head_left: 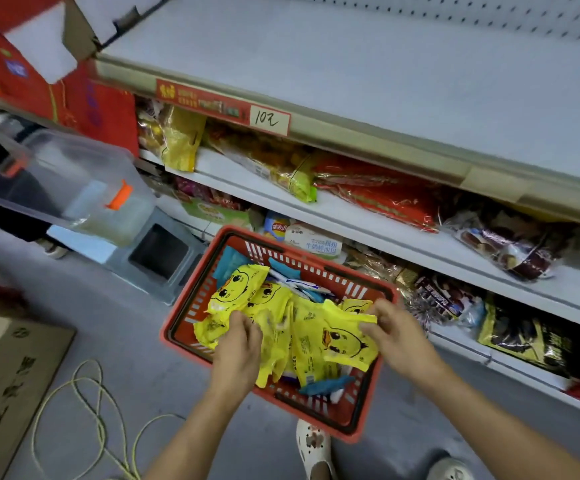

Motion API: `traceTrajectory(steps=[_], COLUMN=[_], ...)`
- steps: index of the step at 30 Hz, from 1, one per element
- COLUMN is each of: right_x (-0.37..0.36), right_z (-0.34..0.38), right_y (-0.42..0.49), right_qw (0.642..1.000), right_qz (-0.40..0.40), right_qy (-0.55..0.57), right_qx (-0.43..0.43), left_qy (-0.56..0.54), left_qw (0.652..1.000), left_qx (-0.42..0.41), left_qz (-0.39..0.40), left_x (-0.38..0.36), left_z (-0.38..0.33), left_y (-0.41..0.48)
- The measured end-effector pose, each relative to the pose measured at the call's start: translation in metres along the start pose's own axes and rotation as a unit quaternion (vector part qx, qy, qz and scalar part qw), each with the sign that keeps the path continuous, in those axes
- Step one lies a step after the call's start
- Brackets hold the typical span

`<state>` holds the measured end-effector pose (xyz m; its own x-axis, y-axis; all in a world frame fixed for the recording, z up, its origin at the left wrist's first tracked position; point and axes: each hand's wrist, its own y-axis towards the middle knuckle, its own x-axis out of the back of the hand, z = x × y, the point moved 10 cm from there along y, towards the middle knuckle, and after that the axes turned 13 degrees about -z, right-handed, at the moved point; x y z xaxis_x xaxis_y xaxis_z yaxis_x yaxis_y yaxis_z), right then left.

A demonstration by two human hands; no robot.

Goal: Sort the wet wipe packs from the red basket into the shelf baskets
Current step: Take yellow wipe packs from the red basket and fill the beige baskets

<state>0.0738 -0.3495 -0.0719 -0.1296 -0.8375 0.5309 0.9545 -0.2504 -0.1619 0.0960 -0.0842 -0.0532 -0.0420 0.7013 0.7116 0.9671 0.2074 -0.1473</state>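
Seen from a head-worn camera looking down, two bare forearms reach forward from the bottom of the view into a red basket (368, 415) standing on the grey floor, with the toes of two pale clogs (312, 445) showing just under its near edge. The left hand (238, 344) curls its fingers closed into the near-left part of a heap of yellow wet wipe packs (302, 334) printed with a cartoon duck face, apparently gathering several at once. The right hand (397, 327) pinches the top edge of one yellow pack (347, 341) between thumb and fingers, seemingly to peel it off the heap. That pack lies face up, its long axis running from the near right up toward the far left, the duck's head toward the pinched edge. The other yellow packs overlap loosely at mixed angles, most lying lengthwise along the basket. Blue packs (326, 384) peek out beneath, at both the near and far ends, probably a second kind to separate. All the packs are in the red basket; none has reached a shelf, and no shelf baskets are visible, so the sorting looks barely begun. To the left lie a cardboard box (8, 382) and a looped yellowish cord (87, 407), with a clear plastic tub (67, 185) farther off. Beyond the basket rise white shelves (368, 220) of bagged snacks, and the top shelf edge carries a red price label (222, 105).
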Motion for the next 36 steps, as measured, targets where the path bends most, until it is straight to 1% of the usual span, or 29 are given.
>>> traceTrajectory(steps=[1, 3, 5, 6, 8, 11, 13, 15, 17, 21, 22, 25, 26, 28, 30, 32, 36], right_x=[0.014, 0.046, 0.078, 0.09, 0.113, 0.171, 0.226, 0.284, 0.338, 0.428, 0.45, 0.515, 0.529, 0.538, 0.537, 0.54, 0.554], right_z=[0.008, 0.032, 0.061, 0.076, 0.097, 0.107, 0.11, 0.106, 0.099, 0.084, 0.081, 0.072, 0.07, 0.065, 0.057, 0.05, 0.045], right_y=[0.001, -0.001, -0.01, -0.016, -0.029, -0.041, -0.043, -0.041, -0.035, -0.027, -0.027, -0.036, -0.037, -0.037, -0.035, -0.034, -0.028], right_qw=[0.998, 0.99, 0.98, 0.977, 0.971, 0.953, 0.931, 0.905, 0.895, 0.915, 0.918, 0.91, 0.913, 0.937, 0.96, 0.964, 0.96], right_qz=[-0.035, -0.11, -0.176, -0.193, -0.211, -0.26, -0.302, -0.33, -0.335, -0.296, -0.3, -0.343, -0.339, -0.294, -0.256, -0.251, -0.267], right_qy=[0.038, 0.079, 0.087, 0.092, 0.105, 0.148, 0.201, 0.264, 0.293, 0.272, 0.259, 0.228, 0.22, 0.185, 0.107, 0.061, 0.039], right_qx=[-0.019, -0.027, 0.001, 0.019, 0.048, 0.055, 0.051, 0.046, 0.039, 0.027, 0.027, 0.046, 0.051, 0.048, 0.045, 0.054, 0.081], left_qy=[-0.05, -0.143, -0.241, -0.29, -0.349, -0.397, -0.414, -0.406, -0.385, -0.368, -0.365, -0.356, -0.365, -0.401, -0.44, -0.45, -0.438], left_qw=[0.998, 0.984, 0.955, 0.937, 0.915, 0.899, 0.891, 0.894, 0.905, 0.918, 0.92, 0.928, 0.925, 0.91, 0.89, 0.882, 0.883], left_qx=[0.038, 0.107, 0.17, 0.192, 0.2, 0.184, 0.186, 0.188, 0.18, 0.147, 0.137, 0.099, 0.089, 0.08, 0.077, 0.062, 0.04], left_qz=[-0.01, -0.018, -0.007, 0.0, 0.012, 0.012, 0.014, 0.015, 0.01, 0.03, 0.036, 0.048, 0.049, 0.064, 0.093, 0.122, 0.164], left_x=[0.005, 0.006, -0.003, -0.009, -0.019, -0.026, -0.033, -0.047, -0.062, -0.097, -0.105, -0.129, -0.136, -0.152, -0.168, -0.181, -0.204], left_z=[-0.01, -0.032, -0.06, -0.077, -0.119, -0.178, -0.206, -0.226, -0.248, -0.311, -0.328, -0.375, -0.39, -0.42, -0.449, -0.477, -0.512], left_y=[-0.004, -0.013, -0.025, -0.032, -0.048, -0.068, -0.078, -0.085, -0.092, -0.119, -0.126, -0.15, -0.158, -0.18, -0.203, -0.221, -0.237])
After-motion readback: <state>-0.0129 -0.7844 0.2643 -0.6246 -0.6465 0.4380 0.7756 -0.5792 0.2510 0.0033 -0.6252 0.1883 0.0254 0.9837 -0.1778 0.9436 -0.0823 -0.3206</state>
